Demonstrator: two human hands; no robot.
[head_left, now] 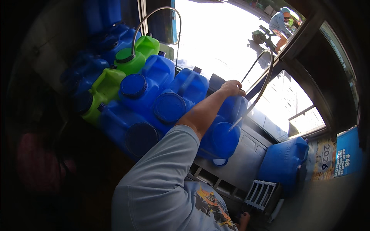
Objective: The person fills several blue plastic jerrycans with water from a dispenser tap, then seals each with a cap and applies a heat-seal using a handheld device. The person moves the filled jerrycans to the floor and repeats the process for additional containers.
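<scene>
My left arm stretches forward and right over the containers. My left hand (232, 88) is closed at the top corner of a blue water jug (220, 139), its fingers curled down; the exact spot they grip is hidden beneath them. A curved hose (266, 79) arches beside this hand and comes down at the jug's wide round mouth. Low in the picture, my right hand (244, 219) shows only in part beside my printed shirt, in shadow, and its fingers cannot be made out. Closest to my left forearm is another blue jug with a wide round lid (169, 106).
Several blue jugs and a pair of green jugs (133, 61) crowd to the left; a second curved hose (162, 8) enters one green jug. Rightward, a blue container (283, 159) stands by a slatted grey box (262, 194). Outside the bright opening, a person (278, 25) rides a bike.
</scene>
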